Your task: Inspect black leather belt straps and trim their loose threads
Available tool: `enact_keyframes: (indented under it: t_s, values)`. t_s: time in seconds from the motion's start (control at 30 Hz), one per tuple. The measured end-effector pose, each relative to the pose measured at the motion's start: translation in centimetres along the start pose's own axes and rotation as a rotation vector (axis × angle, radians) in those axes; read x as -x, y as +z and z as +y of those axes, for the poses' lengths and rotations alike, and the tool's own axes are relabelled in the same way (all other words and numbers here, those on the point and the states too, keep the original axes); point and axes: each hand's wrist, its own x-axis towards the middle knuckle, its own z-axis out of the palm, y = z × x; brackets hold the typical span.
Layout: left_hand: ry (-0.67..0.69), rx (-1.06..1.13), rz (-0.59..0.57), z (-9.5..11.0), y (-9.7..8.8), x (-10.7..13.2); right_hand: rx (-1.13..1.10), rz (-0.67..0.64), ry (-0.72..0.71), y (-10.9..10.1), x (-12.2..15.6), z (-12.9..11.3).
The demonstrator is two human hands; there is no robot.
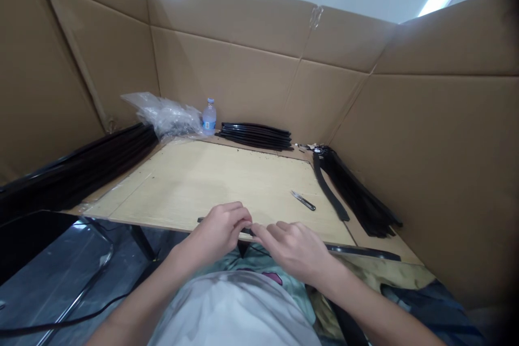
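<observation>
Along the table's front edge lies a long black strip (365,252), its right end reaching past my right forearm and its left tip showing beside my left hand. My left hand (225,226) is closed on the strip, thumb and fingers pinched together. Close against it, my right hand (294,248) also grips the strip, fingers curled. Only a short dark piece of it shows between the two hands; the rest there is hidden. Thread snips (303,200) lie on the board beyond my right hand.
Bundled black strips lie at the left (109,159), at the back (255,136) and at the right (359,194). A single curved strip (329,189) rests by the right bundle. A water bottle (209,118) stands by clear plastic bags (170,118). Cardboard walls (243,73) surround the table (203,173).
</observation>
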Motion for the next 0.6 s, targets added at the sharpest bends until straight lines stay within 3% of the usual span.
enact_keyframes:
  t_s: [0.17, 0.3, 0.5, 0.6]
  values:
    - [-0.038, 0.102, -0.050, 0.1, -0.2, -0.1, -0.009, -0.009, -0.072, 0.4, 0.2, 0.2]
    - [-0.072, 0.184, -0.102, -0.6, -1.4, -0.1, -0.056, 0.047, -0.082, 0.5, 0.8, 0.6]
    - [-0.227, 0.328, -0.046, -4.6, -5.1, 0.4, -0.127, 0.196, -0.132, -0.9, 2.9, 2.4]
    - [-0.268, 0.380, -0.008, -6.3, -6.0, 0.5, -0.125, 0.301, -0.159, -2.1, 3.7, 2.9]
